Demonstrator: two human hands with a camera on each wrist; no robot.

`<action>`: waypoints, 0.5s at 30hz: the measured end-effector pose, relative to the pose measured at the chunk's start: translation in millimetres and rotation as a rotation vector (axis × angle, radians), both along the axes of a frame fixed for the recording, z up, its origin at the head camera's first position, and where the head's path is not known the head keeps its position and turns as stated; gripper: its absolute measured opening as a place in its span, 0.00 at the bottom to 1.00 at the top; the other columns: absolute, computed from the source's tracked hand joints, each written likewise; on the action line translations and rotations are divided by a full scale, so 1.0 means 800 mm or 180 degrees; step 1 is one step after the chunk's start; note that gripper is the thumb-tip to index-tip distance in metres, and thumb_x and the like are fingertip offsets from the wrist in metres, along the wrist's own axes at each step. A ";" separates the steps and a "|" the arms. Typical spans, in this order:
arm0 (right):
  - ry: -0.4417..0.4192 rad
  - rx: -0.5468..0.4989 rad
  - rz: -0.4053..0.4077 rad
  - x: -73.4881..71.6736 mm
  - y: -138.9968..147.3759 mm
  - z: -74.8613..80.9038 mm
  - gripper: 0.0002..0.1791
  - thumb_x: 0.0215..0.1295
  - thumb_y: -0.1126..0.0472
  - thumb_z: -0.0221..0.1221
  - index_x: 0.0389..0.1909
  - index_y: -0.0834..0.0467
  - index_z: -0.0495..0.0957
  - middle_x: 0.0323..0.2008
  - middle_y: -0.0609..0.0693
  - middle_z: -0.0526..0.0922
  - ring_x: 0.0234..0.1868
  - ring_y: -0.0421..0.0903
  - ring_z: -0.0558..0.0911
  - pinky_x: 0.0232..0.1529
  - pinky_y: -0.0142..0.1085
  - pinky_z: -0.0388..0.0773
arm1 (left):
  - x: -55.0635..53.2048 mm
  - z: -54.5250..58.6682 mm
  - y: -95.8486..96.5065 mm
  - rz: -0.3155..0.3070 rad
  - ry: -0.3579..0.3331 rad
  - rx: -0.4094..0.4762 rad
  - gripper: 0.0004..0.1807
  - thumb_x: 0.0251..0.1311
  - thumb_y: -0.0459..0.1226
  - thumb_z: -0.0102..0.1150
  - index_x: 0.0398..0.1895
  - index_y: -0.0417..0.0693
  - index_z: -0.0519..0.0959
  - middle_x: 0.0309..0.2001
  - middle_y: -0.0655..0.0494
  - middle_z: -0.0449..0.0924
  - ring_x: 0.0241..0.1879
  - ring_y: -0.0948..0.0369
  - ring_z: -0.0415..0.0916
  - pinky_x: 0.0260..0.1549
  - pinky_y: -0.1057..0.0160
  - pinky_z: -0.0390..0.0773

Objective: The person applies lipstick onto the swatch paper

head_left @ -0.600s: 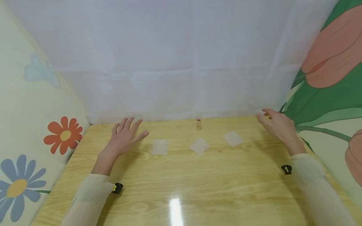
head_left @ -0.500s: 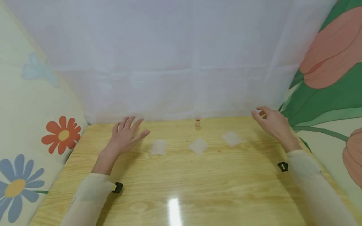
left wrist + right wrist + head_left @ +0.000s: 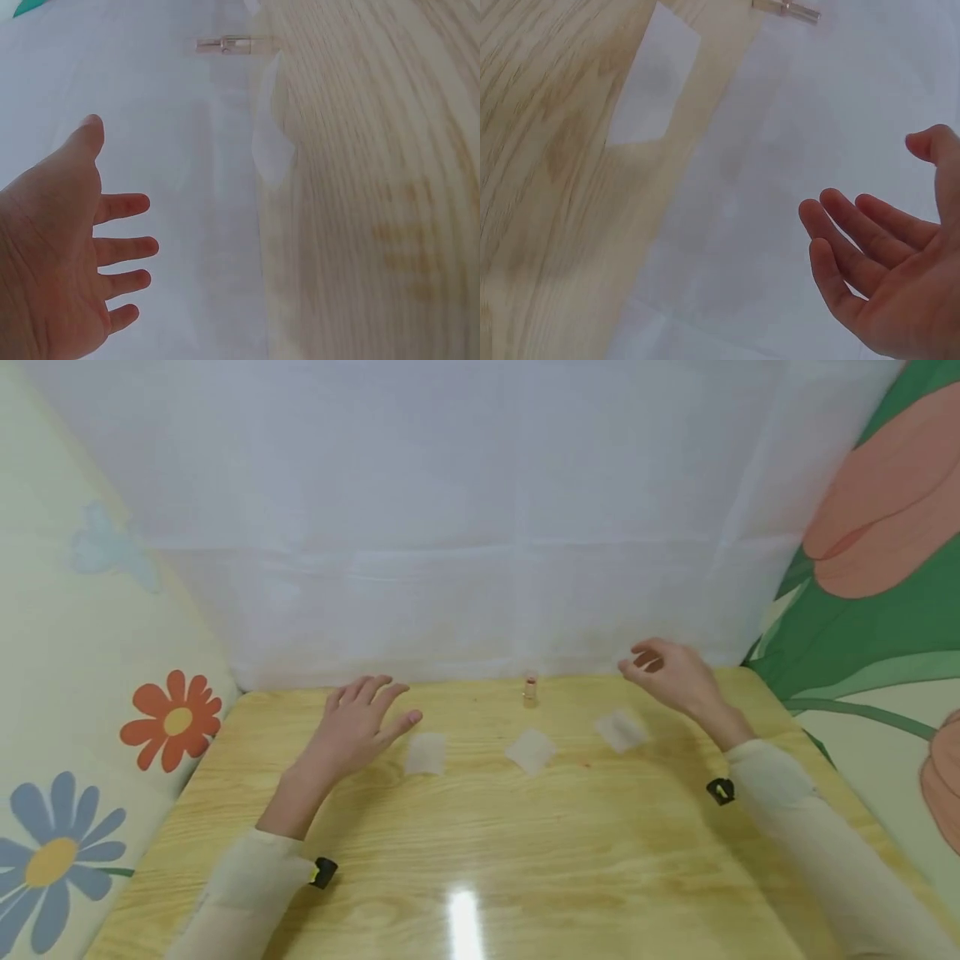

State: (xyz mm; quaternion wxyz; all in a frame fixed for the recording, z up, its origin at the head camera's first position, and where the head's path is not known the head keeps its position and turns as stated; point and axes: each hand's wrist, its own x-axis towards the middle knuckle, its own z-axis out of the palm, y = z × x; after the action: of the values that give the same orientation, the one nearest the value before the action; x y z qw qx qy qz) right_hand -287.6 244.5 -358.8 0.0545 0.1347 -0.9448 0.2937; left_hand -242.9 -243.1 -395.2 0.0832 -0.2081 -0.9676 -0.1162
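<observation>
A small clear bottle (image 3: 530, 688) with a reddish upper part stands near the back edge of the wooden table. In front of it lie three thin white paper squares: a left square (image 3: 426, 753), a middle square (image 3: 531, 751) and a right square (image 3: 620, 730). My left hand (image 3: 356, 727), fingers spread and holding nothing, hovers beside the left square. My right hand (image 3: 675, 677) is in the air behind and right of the right square, fingers loosely bent around nothing. In the left wrist view the palm (image 3: 52, 255) faces the bottle (image 3: 236, 45).
A white cloth (image 3: 450, 527) hangs along the table's back edge. Flower-patterned panels border both sides, with a red flower (image 3: 176, 721) at left and a pink tulip (image 3: 877, 518) at right. Bare wood (image 3: 555, 852) spans the front, with a bright light reflection.
My right hand has moved left, toward the bottle and the right paper square. My left hand has shifted slightly right. Bottle and papers stay in place.
</observation>
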 end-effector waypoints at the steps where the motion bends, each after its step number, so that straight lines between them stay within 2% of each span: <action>1: 0.0000 -0.0019 0.0028 -0.002 -0.002 -0.003 0.38 0.71 0.34 0.56 0.64 0.63 0.75 0.52 0.60 0.83 0.51 0.59 0.82 0.49 0.56 0.78 | 0.000 -0.001 0.003 -0.0016 -0.0004 -0.0006 0.40 0.73 0.66 0.40 0.74 0.47 0.67 0.73 0.40 0.60 0.73 0.38 0.51 0.64 0.31 0.48; 5: 0.0001 -0.0193 0.0153 -0.013 -0.012 -0.018 0.31 0.70 0.41 0.62 0.59 0.64 0.78 0.48 0.59 0.84 0.48 0.58 0.83 0.48 0.54 0.79 | -0.003 -0.004 0.014 -0.0077 0.0050 0.0027 0.40 0.73 0.66 0.40 0.73 0.48 0.68 0.72 0.42 0.62 0.72 0.39 0.54 0.65 0.32 0.49; 10: -0.0032 -0.0462 0.0334 -0.030 -0.028 -0.036 0.23 0.69 0.54 0.66 0.54 0.68 0.80 0.45 0.61 0.85 0.45 0.59 0.85 0.48 0.51 0.80 | -0.004 -0.005 0.024 -0.0123 0.0073 0.0208 0.38 0.74 0.65 0.40 0.72 0.48 0.70 0.71 0.43 0.65 0.71 0.41 0.57 0.65 0.34 0.51; 15: -0.0210 -0.0667 0.0432 -0.045 -0.049 -0.048 0.25 0.67 0.58 0.68 0.58 0.71 0.78 0.46 0.62 0.85 0.47 0.60 0.84 0.49 0.51 0.80 | -0.002 -0.005 0.024 -0.0072 0.0092 0.0417 0.36 0.75 0.63 0.41 0.69 0.46 0.73 0.69 0.44 0.67 0.70 0.42 0.59 0.65 0.35 0.51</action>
State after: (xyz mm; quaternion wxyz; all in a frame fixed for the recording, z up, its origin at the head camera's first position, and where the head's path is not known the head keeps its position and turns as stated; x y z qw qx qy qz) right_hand -323.4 205.3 -397.3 0.0172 0.1821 -0.8989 0.3981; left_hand -244.5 -224.0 -399.2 0.1093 -0.2148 -0.9542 -0.1772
